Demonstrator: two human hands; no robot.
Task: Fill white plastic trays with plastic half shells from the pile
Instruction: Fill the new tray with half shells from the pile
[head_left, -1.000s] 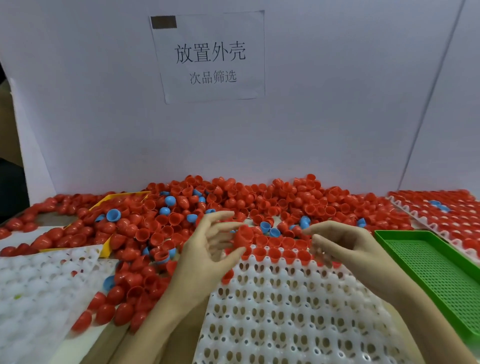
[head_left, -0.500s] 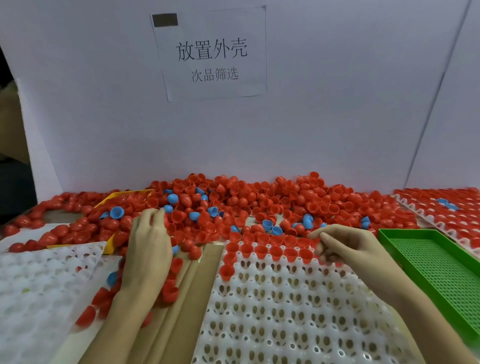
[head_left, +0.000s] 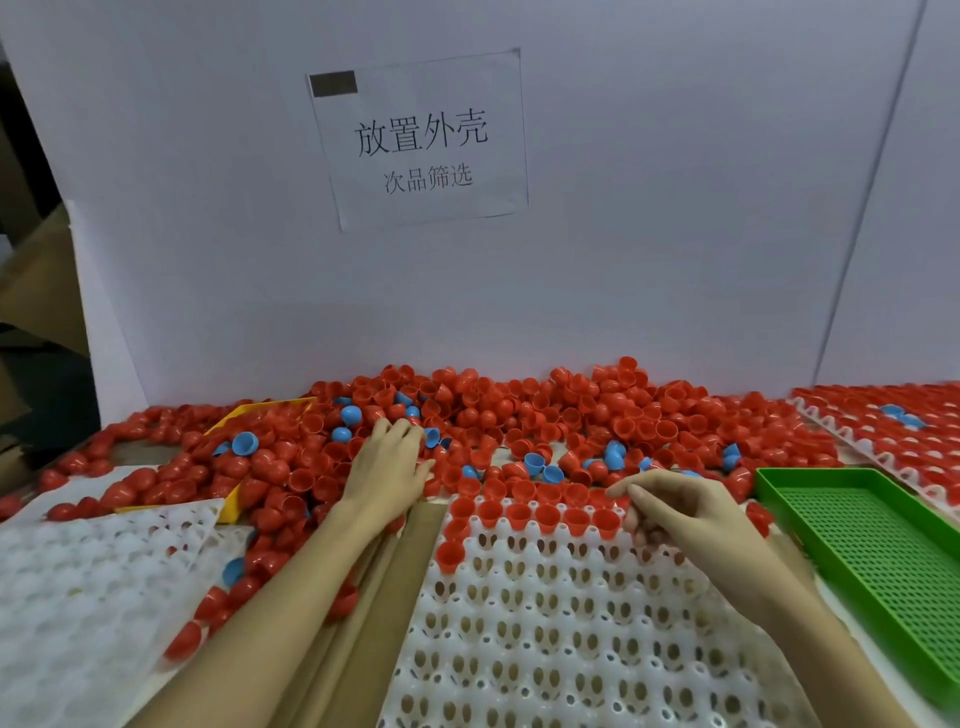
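Heaped along the back of the bench, against a white board, a pile of half shells (head_left: 545, 410), mostly red with some blue ones mixed in. In front of it, a white tray (head_left: 571, 623) with two far rows of red shells seated open side up, plus one more red shell at the left of the third row; remaining pockets bare. Left hand (head_left: 389, 462) reaching forward, palm down on the pile, fingers spread and curled into the shells, whether gripping any cannot be told. Right hand (head_left: 675, 506) hovering at the right end of the filled rows, thumb and forefinger pinched narrow, other fingers curled under; what lies between the fingertips too small to tell. To the left, another white tray (head_left: 78, 597) with bare pockets, loose red shells spilled along its edge, and a yellow tray (head_left: 234, 506) buried under shells. To the right, a green perforated tray (head_left: 872, 545), and beyond it a white tray (head_left: 893, 431) fully loaded with red shells and a few blue.
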